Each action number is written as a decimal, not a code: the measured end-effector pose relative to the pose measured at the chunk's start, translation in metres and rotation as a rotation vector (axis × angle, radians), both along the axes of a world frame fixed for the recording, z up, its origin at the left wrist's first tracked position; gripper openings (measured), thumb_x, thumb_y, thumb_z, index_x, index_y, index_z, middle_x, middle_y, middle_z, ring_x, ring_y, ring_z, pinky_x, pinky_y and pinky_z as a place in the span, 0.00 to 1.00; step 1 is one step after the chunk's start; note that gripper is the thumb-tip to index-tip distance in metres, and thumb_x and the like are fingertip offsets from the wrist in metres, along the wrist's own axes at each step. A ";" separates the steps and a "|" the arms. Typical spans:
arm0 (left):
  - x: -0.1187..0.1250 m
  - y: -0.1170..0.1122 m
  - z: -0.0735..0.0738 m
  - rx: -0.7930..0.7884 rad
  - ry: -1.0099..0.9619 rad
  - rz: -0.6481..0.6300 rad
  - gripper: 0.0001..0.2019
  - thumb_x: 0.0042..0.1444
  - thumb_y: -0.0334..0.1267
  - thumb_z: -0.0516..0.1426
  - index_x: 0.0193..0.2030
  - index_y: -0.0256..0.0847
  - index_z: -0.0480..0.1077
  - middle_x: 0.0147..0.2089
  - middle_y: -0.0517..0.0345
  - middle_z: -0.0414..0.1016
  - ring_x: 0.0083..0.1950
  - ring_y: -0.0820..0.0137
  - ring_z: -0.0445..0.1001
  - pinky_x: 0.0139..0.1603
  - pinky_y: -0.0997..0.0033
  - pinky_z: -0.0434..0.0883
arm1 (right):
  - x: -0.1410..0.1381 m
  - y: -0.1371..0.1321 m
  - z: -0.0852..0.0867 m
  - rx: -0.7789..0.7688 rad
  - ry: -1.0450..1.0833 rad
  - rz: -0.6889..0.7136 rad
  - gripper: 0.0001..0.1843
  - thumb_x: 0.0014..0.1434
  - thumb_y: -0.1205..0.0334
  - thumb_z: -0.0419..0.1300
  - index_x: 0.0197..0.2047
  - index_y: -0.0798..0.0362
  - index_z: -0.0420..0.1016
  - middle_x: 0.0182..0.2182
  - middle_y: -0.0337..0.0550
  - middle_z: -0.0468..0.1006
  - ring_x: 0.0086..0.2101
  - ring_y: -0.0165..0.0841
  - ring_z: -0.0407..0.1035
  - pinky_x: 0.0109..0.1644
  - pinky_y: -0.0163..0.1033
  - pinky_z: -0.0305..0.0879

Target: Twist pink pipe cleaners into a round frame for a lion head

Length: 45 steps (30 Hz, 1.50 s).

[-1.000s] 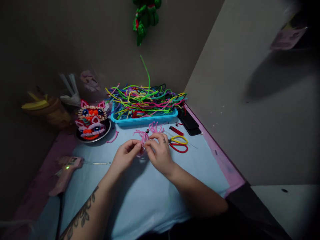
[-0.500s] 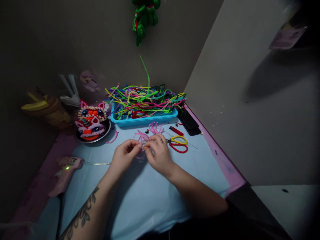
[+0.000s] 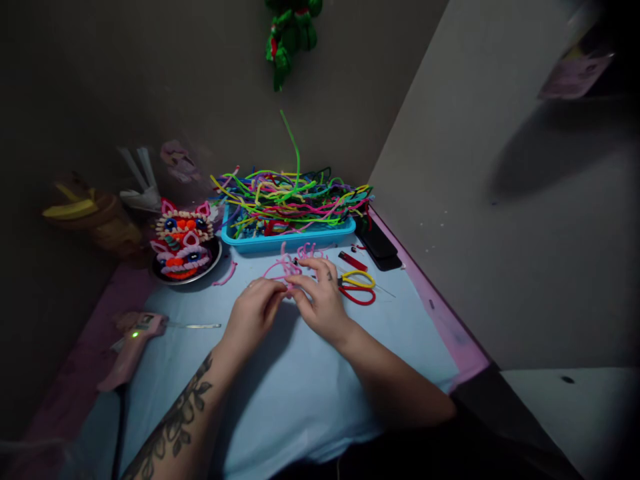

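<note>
Pink pipe cleaners [image 3: 280,268], bent into loops and strands, are pinched between my two hands over the cloth. My left hand [image 3: 254,311] grips them from the left with its fingers curled. From the right, my right hand [image 3: 321,300] closes thumb and fingertips on the same bunch, its upper fingers arched over it. The exact grip points are partly hidden by the fingers. Just beyond lies another pink pipe cleaner bundle [image 3: 311,251]. Scissors with yellow and red handles [image 3: 358,288] rest right beside my right hand.
A blue tray [image 3: 295,241] heaped with colourful pipe cleaners stands at the back. Left of it, a bowl [image 3: 216,261] holds fuzzy animal-face figures. A pink glue gun [image 3: 131,353] lies left. A red lighter [image 3: 353,261] and black phone [image 3: 379,245] lie right. Light-blue cloth [image 3: 305,393] covers the table.
The pink strands have turned and spread leftward between my fingers. My left hand has rolled inward, and my right fingers have lifted and stretched over the bunch.
</note>
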<state>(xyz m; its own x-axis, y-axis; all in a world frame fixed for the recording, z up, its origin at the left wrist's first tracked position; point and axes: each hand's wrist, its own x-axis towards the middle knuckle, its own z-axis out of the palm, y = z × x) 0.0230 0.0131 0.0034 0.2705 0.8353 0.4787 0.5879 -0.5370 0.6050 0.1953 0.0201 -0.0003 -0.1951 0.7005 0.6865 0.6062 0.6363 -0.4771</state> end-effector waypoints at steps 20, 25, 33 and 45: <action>0.003 -0.006 0.012 -0.254 -0.132 -0.002 0.08 0.60 0.40 0.56 0.37 0.40 0.74 0.36 0.55 0.78 0.39 0.67 0.74 0.42 0.69 0.67 | -0.001 -0.002 0.004 -0.236 0.203 0.091 0.03 0.57 0.65 0.61 0.31 0.50 0.75 0.47 0.47 0.71 0.52 0.40 0.64 0.58 0.50 0.61; 0.009 -0.006 0.016 -0.438 -0.204 0.013 0.12 0.59 0.44 0.54 0.33 0.39 0.73 0.33 0.56 0.77 0.37 0.67 0.72 0.40 0.69 0.67 | -0.003 -0.003 0.004 -0.298 0.260 0.104 0.03 0.57 0.66 0.60 0.31 0.51 0.74 0.47 0.48 0.70 0.52 0.40 0.65 0.58 0.48 0.60; 0.016 -0.008 0.015 -0.625 -0.441 -0.085 0.14 0.56 0.47 0.55 0.27 0.39 0.67 0.28 0.60 0.68 0.32 0.70 0.66 0.36 0.71 0.64 | -0.003 -0.003 0.003 -0.397 0.374 0.145 0.03 0.54 0.66 0.60 0.29 0.51 0.73 0.50 0.48 0.67 0.55 0.40 0.64 0.60 0.47 0.60; 0.015 -0.008 0.003 -0.863 -0.794 -0.180 0.10 0.51 0.42 0.58 0.24 0.40 0.67 0.23 0.60 0.66 0.27 0.71 0.63 0.31 0.70 0.63 | 0.011 -0.003 -0.001 0.018 0.005 0.085 0.04 0.52 0.60 0.65 0.33 0.42 0.79 0.56 0.42 0.66 0.56 0.47 0.59 0.61 0.58 0.58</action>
<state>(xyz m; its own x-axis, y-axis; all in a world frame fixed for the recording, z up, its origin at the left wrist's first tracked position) 0.0381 0.0056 0.0067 0.2985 0.9445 -0.1373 -0.1573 0.1905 0.9690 0.2066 0.0170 -0.0013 -0.2495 0.6691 0.7000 0.5474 0.6937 -0.4680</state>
